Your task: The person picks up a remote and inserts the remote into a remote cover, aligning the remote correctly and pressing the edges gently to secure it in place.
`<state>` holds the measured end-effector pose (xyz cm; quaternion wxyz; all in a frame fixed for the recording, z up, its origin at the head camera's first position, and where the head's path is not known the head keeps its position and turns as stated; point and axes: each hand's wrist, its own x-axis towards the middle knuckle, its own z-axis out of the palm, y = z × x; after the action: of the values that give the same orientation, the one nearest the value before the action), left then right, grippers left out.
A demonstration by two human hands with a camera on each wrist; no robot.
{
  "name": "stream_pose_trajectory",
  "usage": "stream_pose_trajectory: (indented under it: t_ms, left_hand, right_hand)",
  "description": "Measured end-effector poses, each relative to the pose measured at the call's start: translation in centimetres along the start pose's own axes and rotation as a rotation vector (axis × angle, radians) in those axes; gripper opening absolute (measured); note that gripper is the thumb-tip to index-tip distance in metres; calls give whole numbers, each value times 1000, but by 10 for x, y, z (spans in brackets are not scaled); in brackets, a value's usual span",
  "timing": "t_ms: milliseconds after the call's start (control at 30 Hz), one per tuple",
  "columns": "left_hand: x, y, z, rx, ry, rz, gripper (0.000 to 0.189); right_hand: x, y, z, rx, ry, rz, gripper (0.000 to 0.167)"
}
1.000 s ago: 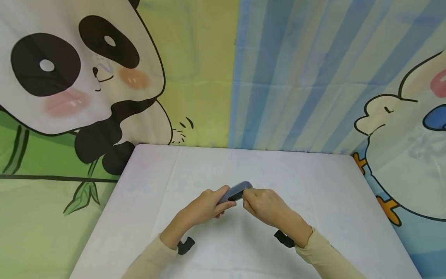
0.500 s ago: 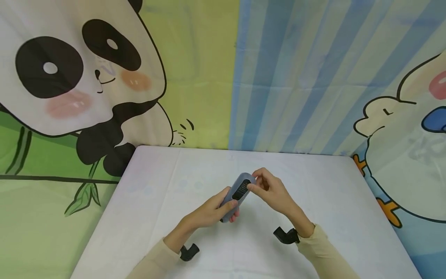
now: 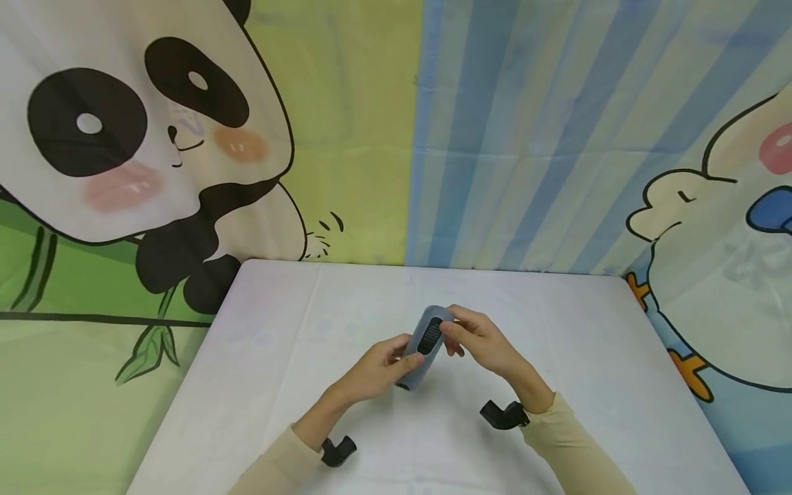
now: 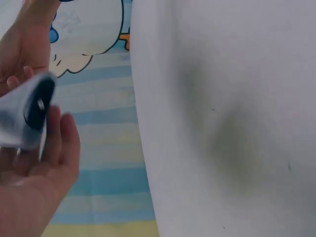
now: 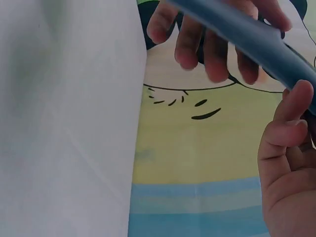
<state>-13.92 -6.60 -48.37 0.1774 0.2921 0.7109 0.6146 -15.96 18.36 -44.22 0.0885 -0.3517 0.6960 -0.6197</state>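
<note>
A blue-grey oblong device with rounded ends is held tilted above the table, its far end raised. One face carries a black panel with fine light print. My left hand holds the lower part, thumb on the face beside the panel. At the upper end my right hand pinches it, thumb near the panel's top and fingers behind. The right wrist view shows the device edge-on, with fingers of the left hand hanging beyond it. A dark end shows, blurred, in the left wrist view.
A white table lies under both hands. Behind it hang a panda-printed curtain and a blue striped one. Black curved pieces are worn on both wrists.
The device has turned from lying low and slanted to standing steeper, its black-panelled face coming into view. My right hand drew off its end, then took hold near the upper corner.
</note>
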Motion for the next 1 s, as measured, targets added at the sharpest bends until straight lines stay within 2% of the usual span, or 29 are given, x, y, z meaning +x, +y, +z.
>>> stream_pose_trajectory:
  t_ms: [67,200,267,367,467,633,733,833,1000]
  left_hand:
    - [0,-1,-2,148,130,-21,40]
    - [0,-3,-1,321,344,10,35]
    - [0,-3,0,348,404,35,30]
    - [1,-4,3,331,416,37,28]
    - [4,-3,5,204,371,-1,31]
    - [11,2,2,-144,301,-113,40]
    - [14,6,0,-295,272,-172,51]
    - [16,7,-3,-396,254,-216,59]
    - [19,9,-7,-517,234,-251,62]
  right_hand:
    - [0,-2,-1,-29,22,7,15]
    - [-1,-5,-4,-19,50,7,17]
    - [-1,-5,-4,-10,58,2,18]
    - [-2,-6,-2,-5,74,-10,20]
    - [-2,-6,1,-21,95,-30,20]
    - [-3,-7,7,-78,117,-84,28]
    - [-3,-6,12,-151,133,-114,36]
    - [-3,-7,19,-237,138,-163,44]
    - [-1,-21,30,-342,113,-295,49]
